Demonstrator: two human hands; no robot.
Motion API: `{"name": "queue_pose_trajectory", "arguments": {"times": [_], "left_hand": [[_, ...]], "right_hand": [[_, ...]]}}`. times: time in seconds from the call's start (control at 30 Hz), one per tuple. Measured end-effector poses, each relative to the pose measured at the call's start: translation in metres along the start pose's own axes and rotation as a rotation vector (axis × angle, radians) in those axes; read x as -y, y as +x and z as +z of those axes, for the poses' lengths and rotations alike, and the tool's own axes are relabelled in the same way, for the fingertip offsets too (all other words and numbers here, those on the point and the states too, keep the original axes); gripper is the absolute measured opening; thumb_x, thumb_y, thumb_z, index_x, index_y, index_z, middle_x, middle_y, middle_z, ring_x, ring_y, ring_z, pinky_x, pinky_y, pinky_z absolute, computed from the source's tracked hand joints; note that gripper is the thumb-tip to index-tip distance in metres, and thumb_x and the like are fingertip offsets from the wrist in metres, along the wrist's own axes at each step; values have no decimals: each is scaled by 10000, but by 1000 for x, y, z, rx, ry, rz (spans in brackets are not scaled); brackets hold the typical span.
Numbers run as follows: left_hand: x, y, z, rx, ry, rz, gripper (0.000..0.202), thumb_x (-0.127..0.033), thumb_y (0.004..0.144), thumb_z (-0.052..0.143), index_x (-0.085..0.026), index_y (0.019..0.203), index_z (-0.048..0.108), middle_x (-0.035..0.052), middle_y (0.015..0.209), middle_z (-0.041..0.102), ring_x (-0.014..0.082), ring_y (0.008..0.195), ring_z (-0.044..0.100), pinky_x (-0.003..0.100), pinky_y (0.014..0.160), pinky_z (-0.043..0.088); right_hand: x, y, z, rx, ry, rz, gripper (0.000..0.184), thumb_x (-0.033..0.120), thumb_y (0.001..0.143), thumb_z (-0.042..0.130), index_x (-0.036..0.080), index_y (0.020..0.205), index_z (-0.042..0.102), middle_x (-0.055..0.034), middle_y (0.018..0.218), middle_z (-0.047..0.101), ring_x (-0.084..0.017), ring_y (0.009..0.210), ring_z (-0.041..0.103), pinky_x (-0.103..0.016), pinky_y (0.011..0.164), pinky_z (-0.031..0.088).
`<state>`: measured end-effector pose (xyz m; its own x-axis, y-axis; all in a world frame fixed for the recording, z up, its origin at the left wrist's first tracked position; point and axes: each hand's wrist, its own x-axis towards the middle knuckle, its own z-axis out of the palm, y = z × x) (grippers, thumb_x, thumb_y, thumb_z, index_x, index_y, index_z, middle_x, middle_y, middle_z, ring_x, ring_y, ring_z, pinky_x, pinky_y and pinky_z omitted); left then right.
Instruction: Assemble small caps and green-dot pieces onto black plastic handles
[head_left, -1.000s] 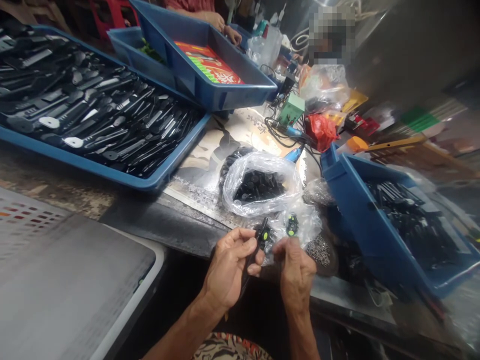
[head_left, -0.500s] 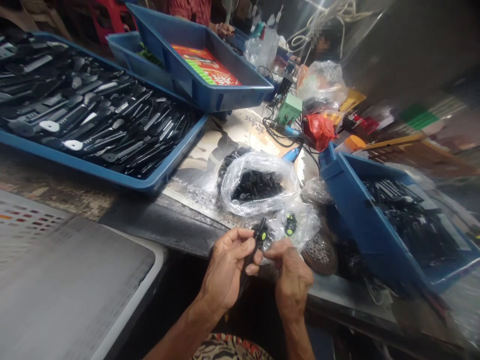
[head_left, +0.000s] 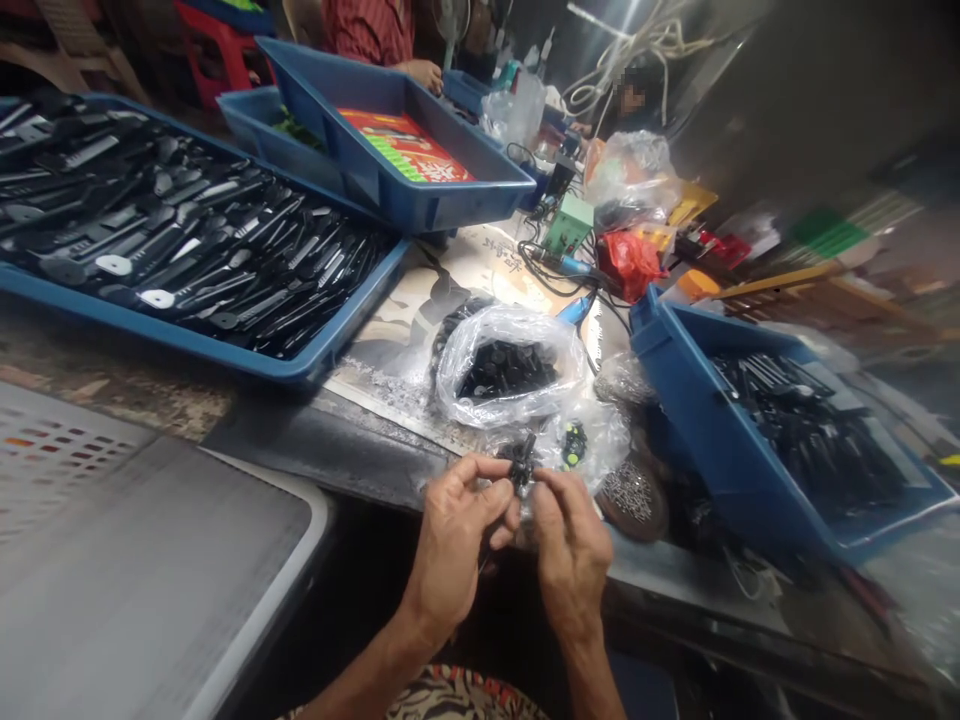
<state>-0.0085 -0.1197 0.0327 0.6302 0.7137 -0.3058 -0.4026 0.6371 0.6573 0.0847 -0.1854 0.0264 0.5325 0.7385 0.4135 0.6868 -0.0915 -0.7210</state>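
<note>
My left hand (head_left: 454,525) is closed around a small black plastic part (head_left: 523,462), held upright between thumb and fingers just past the table's front edge. My right hand (head_left: 571,530) meets it from the other side, its bent index finger and thumb at the part; whether a smaller piece is between them is hidden. Just beyond the hands, a clear bag (head_left: 592,430) holds black pieces with yellow-green dots. Behind it is a larger open plastic bag (head_left: 442,385) full of black parts. A round dish of small metal screws or pins (head_left: 630,492) lies right of my right hand.
At the left, a wide blue tray (head_left: 300,368) is heaped with long black parts. Other blue bins (head_left: 465,205) stand behind it. A blue bin (head_left: 697,450) of black parts tilts at the right. Further back are a green box (head_left: 570,222) with cables and another person's hand (head_left: 424,73).
My right hand has moved left and its fingers now touch the black part. The part has turned, and the yellow-green dot seen beside it before no longer shows. The view has shifted slightly.
</note>
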Motion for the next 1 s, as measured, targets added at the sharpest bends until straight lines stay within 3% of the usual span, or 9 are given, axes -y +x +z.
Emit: {"name": "queue_pose_trajectory", "arguments": {"times": [0.13,0.3,0.4,0.5,0.7,0.8,0.87,0.9,1.0], "left_hand": [[5,-4,-1,-10,120,42,128,-265,813,590,-163,889,588,-24,592,476,60,498,389,180,476,330],[5,-6,-1,45,190,116,99,-237,810,597,-164,875,612,-10,669,468,77,566,447,183,499,366],[4,-7,1,60,256,177,81,-208,800,600,-162,846,649,24,867,490,75,609,487,200,537,409],[4,-7,2,78,294,195,71,-185,796,599,-167,830,658,28,933,493,62,605,489,198,552,411],[9,-5,4,94,129,21,122,-239,804,595,-159,896,594,-9,606,494,71,519,418,173,458,300],[8,-2,3,75,75,-9,147,-254,807,590,-161,916,560,-12,570,506,66,487,385,173,442,262],[6,0,2,67,71,3,137,-248,808,586,-154,902,552,-11,570,509,63,482,379,177,442,252],[5,0,1,67,72,7,128,-241,810,581,-153,898,548,-11,573,510,61,483,377,178,444,250],[2,1,0,74,76,-3,104,-221,818,570,-161,896,537,-21,580,505,54,488,373,179,461,256]], "right_hand": [[1,0,0,-26,52,48,171,257,851,555,180,1004,560,-21,834,566,-142,700,554,-254,625,462],[0,-1,-5,-18,50,10,118,229,868,533,196,976,566,-9,840,573,-135,723,560,-243,656,457],[-1,-2,-9,22,62,-4,92,226,898,470,189,898,554,-7,800,566,-135,726,552,-237,648,442],[-3,-1,-10,19,64,1,220,257,918,421,178,738,520,3,680,522,-125,631,509,-230,582,410],[-7,4,-9,-8,63,195,448,395,946,342,170,581,473,14,518,449,-110,477,427,-243,480,335],[-6,6,-12,-70,119,242,413,414,945,330,151,774,599,1,602,488,-124,542,476,-239,506,369],[-5,5,-12,-56,149,192,362,396,938,351,157,958,621,-17,696,524,-139,615,509,-246,539,392],[-6,3,-12,-32,157,161,349,384,935,360,160,955,628,-24,715,534,-143,632,517,-251,550,397],[-8,-1,-8,-8,170,146,413,365,937,363,156,651,576,-17,613,518,-134,564,500,-256,538,390]]}}
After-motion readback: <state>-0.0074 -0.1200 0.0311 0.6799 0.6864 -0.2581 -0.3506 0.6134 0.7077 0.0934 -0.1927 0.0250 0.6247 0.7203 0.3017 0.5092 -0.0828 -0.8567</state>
